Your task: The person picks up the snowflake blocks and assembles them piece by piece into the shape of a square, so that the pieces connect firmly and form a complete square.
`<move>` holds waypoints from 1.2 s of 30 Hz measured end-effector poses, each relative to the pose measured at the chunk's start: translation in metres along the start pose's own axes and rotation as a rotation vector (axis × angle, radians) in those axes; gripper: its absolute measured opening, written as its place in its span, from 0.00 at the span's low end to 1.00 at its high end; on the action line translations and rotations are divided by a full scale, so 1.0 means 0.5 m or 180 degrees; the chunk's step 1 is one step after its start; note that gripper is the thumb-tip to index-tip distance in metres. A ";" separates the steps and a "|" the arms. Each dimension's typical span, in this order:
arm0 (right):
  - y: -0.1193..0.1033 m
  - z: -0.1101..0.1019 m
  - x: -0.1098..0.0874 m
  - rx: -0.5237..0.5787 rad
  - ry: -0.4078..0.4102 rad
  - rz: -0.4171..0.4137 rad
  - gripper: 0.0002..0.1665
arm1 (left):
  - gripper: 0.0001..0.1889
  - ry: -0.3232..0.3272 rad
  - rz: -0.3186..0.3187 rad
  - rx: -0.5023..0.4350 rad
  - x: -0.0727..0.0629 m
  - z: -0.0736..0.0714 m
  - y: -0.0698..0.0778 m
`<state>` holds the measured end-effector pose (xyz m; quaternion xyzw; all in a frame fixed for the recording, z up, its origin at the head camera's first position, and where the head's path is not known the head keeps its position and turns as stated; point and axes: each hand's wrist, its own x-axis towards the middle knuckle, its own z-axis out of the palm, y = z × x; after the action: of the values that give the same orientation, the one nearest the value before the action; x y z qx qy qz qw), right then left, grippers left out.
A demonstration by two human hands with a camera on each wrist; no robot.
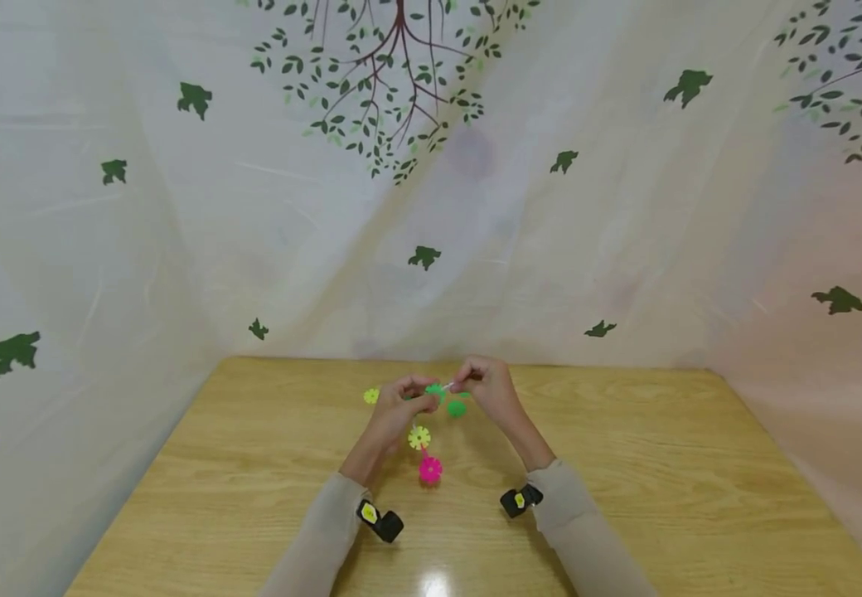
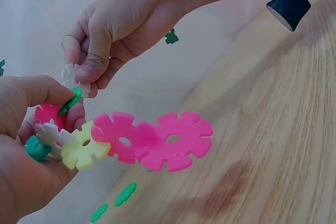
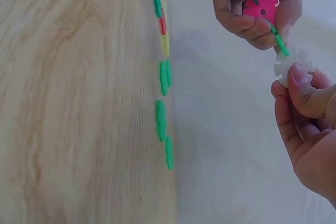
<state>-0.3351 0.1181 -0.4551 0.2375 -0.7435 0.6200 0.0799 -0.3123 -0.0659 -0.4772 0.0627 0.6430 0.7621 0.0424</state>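
Note:
My left hand grips a chain of interlocking plastic flower discs above the table. In the left wrist view, a yellow disc and two pink discs trail out from it, beside a white disc close to the palm. A green disc stands edge-on at the left fingertips, and a further pink disc sits between the fingers. Thumb and fingers of my right hand pinch another white disc, its rim right at the end of the green one.
Several loose green discs lie along the far part of the wooden table. Further along are a red disc and yellow discs. A pale curtain with printed leaves and birds hangs behind the table.

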 end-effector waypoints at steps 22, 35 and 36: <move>0.008 0.006 0.003 0.0265 0.0033 0.0102 0.06 | 0.13 0.0002 -0.0013 -0.0214 -0.004 0.001 0.002; 0.018 -0.019 0.004 0.0160 -0.0237 0.0297 0.03 | 0.16 -0.0144 -0.0127 0.0121 0.001 -0.005 0.001; 0.020 -0.020 0.004 0.0123 -0.0269 0.0275 0.03 | 0.15 -0.0161 -0.0142 0.0147 0.001 -0.007 0.000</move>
<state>-0.3429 0.1284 -0.4608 0.2326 -0.7436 0.6266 0.0171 -0.3133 -0.0692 -0.4779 0.0686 0.6604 0.7441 0.0742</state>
